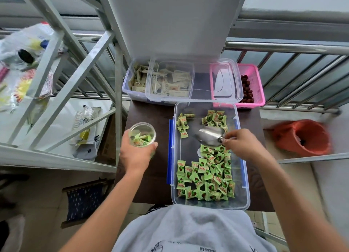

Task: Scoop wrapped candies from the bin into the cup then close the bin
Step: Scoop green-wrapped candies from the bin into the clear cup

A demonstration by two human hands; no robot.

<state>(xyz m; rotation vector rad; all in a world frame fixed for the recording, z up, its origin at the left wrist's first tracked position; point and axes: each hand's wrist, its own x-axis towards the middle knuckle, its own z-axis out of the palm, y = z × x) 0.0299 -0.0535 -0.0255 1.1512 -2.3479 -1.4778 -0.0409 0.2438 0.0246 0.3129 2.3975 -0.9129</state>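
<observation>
Inside the bin, the right hand covers the scoop handle.

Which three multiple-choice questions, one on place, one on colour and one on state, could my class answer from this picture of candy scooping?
1. Where is the metal scoop?
A. in a drawer
B. in the candy bin
C. in a sink

2. What colour are the candy wrappers in the bin?
A. green
B. blue
C. purple

3. What state is the bin in?
A. latched shut
B. open
C. overturned

Key:
1 B, the right hand holds the scoop inside the bin's walls.
2 A, the wrappers are green with red marks.
3 B, nothing covers the bin's top.
</observation>
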